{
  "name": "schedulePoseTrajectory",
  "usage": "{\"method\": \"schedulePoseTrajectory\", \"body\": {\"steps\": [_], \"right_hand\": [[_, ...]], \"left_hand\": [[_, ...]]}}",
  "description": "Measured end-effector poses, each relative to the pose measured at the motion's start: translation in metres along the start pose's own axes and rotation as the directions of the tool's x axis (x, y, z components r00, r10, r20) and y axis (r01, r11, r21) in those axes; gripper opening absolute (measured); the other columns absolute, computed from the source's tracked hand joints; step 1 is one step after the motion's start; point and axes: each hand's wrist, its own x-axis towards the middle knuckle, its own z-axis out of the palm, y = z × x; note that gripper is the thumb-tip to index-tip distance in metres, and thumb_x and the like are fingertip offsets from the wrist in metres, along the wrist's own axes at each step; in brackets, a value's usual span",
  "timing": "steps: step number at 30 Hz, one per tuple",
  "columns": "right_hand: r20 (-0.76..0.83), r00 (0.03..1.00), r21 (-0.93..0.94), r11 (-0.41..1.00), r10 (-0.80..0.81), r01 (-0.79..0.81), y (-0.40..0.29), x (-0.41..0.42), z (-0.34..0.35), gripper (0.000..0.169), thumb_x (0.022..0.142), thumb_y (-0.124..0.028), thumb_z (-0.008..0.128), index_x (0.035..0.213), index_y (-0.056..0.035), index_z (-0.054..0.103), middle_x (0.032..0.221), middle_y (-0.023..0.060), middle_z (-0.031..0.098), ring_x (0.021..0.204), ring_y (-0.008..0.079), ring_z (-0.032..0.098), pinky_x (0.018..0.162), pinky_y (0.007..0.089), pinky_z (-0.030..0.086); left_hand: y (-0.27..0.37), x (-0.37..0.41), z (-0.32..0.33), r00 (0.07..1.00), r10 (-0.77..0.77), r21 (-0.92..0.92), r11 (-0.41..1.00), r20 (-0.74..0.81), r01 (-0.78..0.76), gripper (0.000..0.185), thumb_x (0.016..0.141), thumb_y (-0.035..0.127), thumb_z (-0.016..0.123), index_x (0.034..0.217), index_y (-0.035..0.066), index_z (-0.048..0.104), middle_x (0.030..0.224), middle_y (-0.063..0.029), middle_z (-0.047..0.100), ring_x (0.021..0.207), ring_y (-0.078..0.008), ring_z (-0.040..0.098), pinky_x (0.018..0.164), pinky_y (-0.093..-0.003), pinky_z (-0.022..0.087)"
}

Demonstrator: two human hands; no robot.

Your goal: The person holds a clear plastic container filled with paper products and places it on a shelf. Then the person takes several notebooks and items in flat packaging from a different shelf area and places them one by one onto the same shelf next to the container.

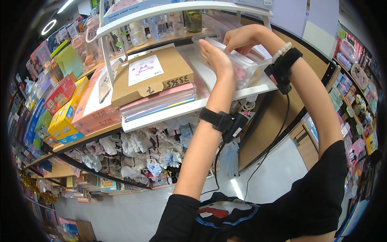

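A clear plastic bin [252, 68] stands on the white shelf rack, with flat packs or cards [261, 53] upright inside and a pink-patterned item [240, 73] showing through its front wall. My left hand [218, 60] lies along the bin's left side, its fingers straight and close together. The thumb and palm are hidden, so a grip on the wall cannot be made out. From above, my right hand [242, 39] reaches into the bin with bent fingers pointing down among the contents. Whether it pinches anything is hidden.
Left of the bin, a brown cardboard box [169, 68] tops a stack of thin plastic-wrapped packs [160, 103]. The white rack's front edge [169, 113] runs below, its upper tier [187, 6] above. Scrunchies [136, 140] hang underneath. Cables [267, 142] trail from both wrist devices.
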Motion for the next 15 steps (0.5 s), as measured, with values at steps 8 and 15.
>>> {"method": "schedulePoseTrajectory", "body": {"steps": [8,15], "right_hand": [[-0.029,0.999,0.028,0.999,0.025,-0.024,0.008,0.0,0.002,0.033,0.072,-0.02,0.063,0.094,0.0042,0.058,0.081,0.0096,0.061,0.068,0.0127,0.059,0.061,0.0222,0.048],[-0.319,0.948,0.11,0.993,-0.008,0.045,0.01,-0.018,0.015,0.058,0.07,-0.033,0.061,0.112,0.0052,0.051,0.083,0.0061,0.052,0.062,0.0091,0.043,0.05,0.0233,0.033]], "left_hand": [[0.006,-0.009,0.002,0.999,-0.034,-0.042,0.999,0.012,0.034,0.069,0.092,0.051,0.015,0.137,0.0,0.019,0.144,-0.0149,0.016,0.133,-0.0287,0.015,0.108,-0.0368,0.013],[0.005,-0.009,0.002,1.0,0.003,-0.016,1.0,0.006,-0.003,0.068,0.092,0.05,0.015,0.138,0.0,0.017,0.144,-0.0156,0.015,0.132,-0.0315,0.016,0.107,-0.0381,0.015]]}}
